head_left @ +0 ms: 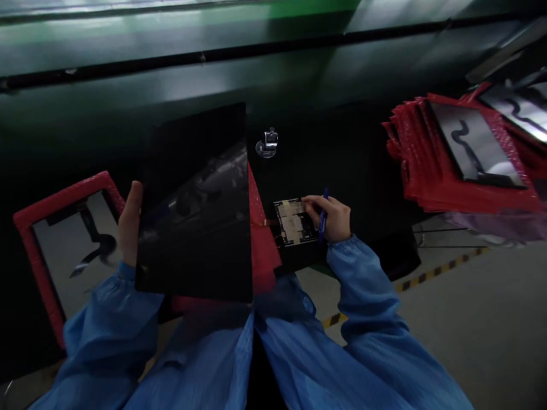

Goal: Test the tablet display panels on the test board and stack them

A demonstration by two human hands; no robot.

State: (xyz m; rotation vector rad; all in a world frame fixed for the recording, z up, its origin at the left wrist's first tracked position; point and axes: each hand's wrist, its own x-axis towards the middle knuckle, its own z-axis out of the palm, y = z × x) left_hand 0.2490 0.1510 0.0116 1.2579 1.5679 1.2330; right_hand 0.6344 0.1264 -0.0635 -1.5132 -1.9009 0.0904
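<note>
I have my left hand (129,225) closed around the left edge of a dark glossy panel (194,205), holding it up and tilted toward me so it reflects the room. My right hand (331,219) grips a blue pen (323,219) and rests its fingertips on a small circuit board (294,222), which lies on the dark worktable (342,154) just right of the panel. The board has pale tape strips across it; I can't read any markings on it, the view is too dim.

As far as I can judge, the work is mid-way: one panel is out of its wrapping and in hand, the pen sits at the board, and nothing shows whether a mark is made yet. Plenty seems left, given the pile on the right.

Containers and contents:
- A red padded sleeve (260,239) lies under and behind the held panel, its edge showing between panel and board; it looks empty, though most of it is hidden.
- At near left, a red padded tray (29,228) holds a silvery panel (72,250) with a dark flex cable curling across it.
- At far right, a stack of red sleeves (423,171) carries another silvery panel (474,145) on top, also with a dark cable, and a further one behind it at the frame edge.

A small metal clicker-like object (268,142) stands on the table beyond the board, apart from both hands
</note>
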